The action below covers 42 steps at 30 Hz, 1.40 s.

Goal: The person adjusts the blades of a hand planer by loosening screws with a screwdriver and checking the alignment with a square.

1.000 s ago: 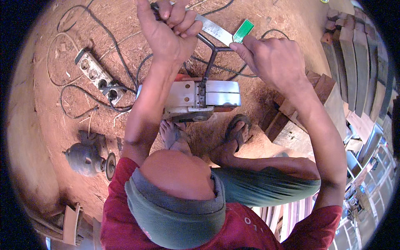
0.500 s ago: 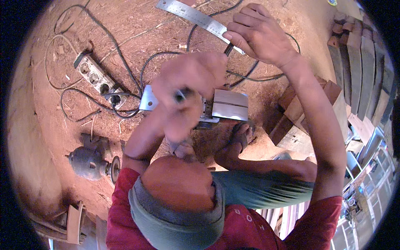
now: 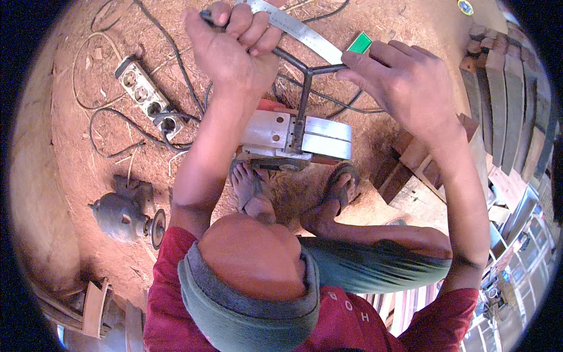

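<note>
An electric hand planer [image 3: 267, 132] lies on the ground with its silver sole plates up. A dark three-armed wrench [image 3: 306, 94] stands with one arm down at the planer's middle slot. My left hand [image 3: 234, 56] is closed round its upper left arm, whose dark end pokes out past the fist. My right hand [image 3: 404, 79] pinches the tip of the right arm between thumb and fingers. By those fingertips shows a small green, pale-edged piece [image 3: 359, 43]; whether I hold it I cannot tell. A steel ruler [image 3: 305, 36] lies beyond, partly behind my left hand.
A power strip [image 3: 141, 91] with plugs and loose black cables lies at left on reddish, shaving-strewn ground. A grinder motor with a disc [image 3: 123, 217] sits at lower left. Wood blocks [image 3: 419, 158] and stacked planks [image 3: 507, 100] stand at right. My sandalled feet [image 3: 252, 188] are close to the planer.
My left hand has moved from over the planer up and left onto the wrench arm. My right hand has shifted right and down. The planer and green piece now show.
</note>
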### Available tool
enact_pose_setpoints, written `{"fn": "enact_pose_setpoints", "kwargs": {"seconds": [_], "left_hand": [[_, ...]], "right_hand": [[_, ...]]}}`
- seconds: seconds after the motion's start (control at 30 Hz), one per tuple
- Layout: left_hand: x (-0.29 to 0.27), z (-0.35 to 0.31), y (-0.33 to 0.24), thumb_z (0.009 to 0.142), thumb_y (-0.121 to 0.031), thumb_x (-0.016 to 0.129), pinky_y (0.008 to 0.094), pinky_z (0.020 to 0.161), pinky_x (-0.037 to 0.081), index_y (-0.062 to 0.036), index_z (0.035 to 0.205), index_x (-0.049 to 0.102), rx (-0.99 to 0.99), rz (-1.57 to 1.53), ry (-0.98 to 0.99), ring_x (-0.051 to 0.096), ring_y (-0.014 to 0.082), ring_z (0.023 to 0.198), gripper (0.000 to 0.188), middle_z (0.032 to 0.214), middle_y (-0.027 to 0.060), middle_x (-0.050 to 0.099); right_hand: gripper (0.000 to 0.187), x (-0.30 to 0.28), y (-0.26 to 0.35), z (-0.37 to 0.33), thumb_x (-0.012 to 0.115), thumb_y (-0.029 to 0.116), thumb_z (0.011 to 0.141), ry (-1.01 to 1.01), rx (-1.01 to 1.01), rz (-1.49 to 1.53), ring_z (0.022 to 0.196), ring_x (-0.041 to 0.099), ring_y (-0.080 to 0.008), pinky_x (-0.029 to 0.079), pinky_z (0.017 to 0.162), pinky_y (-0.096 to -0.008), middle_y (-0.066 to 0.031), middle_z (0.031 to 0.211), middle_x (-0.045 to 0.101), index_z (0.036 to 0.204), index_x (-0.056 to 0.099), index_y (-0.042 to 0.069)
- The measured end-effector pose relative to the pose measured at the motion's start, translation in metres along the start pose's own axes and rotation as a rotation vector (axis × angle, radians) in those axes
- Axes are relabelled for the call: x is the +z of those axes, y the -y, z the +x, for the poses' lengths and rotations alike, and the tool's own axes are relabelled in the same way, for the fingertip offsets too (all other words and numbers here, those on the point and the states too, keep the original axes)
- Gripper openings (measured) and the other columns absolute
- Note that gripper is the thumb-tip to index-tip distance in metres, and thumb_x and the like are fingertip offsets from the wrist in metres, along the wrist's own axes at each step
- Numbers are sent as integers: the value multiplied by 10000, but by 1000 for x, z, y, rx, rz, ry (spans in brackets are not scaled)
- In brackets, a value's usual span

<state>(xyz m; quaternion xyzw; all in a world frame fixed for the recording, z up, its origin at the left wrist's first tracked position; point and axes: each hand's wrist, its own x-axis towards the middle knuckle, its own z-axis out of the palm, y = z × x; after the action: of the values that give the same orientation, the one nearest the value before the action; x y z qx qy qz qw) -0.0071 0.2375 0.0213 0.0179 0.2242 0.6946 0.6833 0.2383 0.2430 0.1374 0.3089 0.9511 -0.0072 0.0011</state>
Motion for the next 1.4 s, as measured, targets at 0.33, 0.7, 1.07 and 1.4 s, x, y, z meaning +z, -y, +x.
{"fn": "enact_pose_setpoints", "kwargs": {"seconds": [0.33, 0.7, 1.07, 1.4], "left_hand": [[-5, 24, 26, 1128, -565, 358, 255, 411, 164, -208, 765, 440, -144, -79, -79, 182, 79, 467, 516, 591, -75, 236], [-19, 34, 35, 1146, -536, 322, 246, 427, 184, -192, 779, 467, -260, -162, 69, 202, 74, 486, 524, 614, -76, 251], [-27, 52, 39, 1133, -530, 388, 242, 412, 237, -156, 865, 529, -488, -356, 152, 295, 75, 472, 482, 608, -54, 327], [-22, -1, 5, 1098, -642, 321, 291, 562, 325, -173, 730, 434, -234, -272, 226, 325, 110, 584, 607, 631, -44, 337]], "right_hand": [[201, -6, 32, -8, 740, 354, 936, 42, 149, -155, 703, 687, -237, 561, 585, -392, -26, 745, 616, 968, 715, 158], [209, -26, 56, -2, 692, 336, 968, 138, 205, -251, 735, 705, -249, 564, 576, -388, -52, 766, 641, 935, 691, 130], [80, -60, 62, 23, 644, 150, 925, 419, 163, -136, 731, 758, -291, 581, 587, -422, -115, 788, 704, 934, 682, 79], [375, -10, -7, 13, 648, 397, 1039, 303, 168, 248, 690, 674, -400, 514, 643, -509, -196, 668, 637, 899, 747, 64]]}}
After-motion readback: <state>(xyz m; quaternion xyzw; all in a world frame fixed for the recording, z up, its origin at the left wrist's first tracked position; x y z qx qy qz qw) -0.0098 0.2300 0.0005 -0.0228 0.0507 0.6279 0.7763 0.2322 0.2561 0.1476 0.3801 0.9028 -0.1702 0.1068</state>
